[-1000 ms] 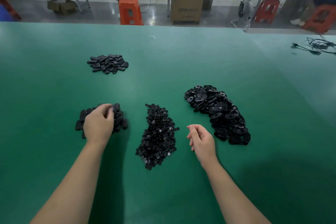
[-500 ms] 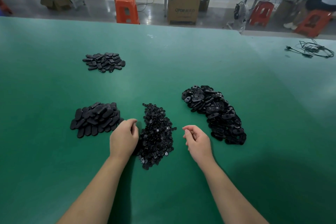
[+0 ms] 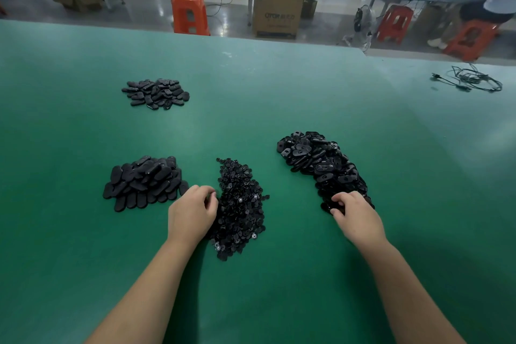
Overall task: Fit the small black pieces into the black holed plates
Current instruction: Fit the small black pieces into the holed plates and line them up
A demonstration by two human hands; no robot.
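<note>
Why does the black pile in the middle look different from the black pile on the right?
The middle pile is made of tiny roundish pieces, some with pale dots; the right pile holds bigger oval plates with holes. The middle pile is narrow and runs toward the person; the right pile is wider and curves. The left hand touches the middle pile, the right hand reaches into the right pile. Both are black, loose heaps on the green table.

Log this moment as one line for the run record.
left hand: fingers curled at small-piece pile | right hand: fingertips in holed-plate pile | grip: unclear for both | nothing fitted
</note>
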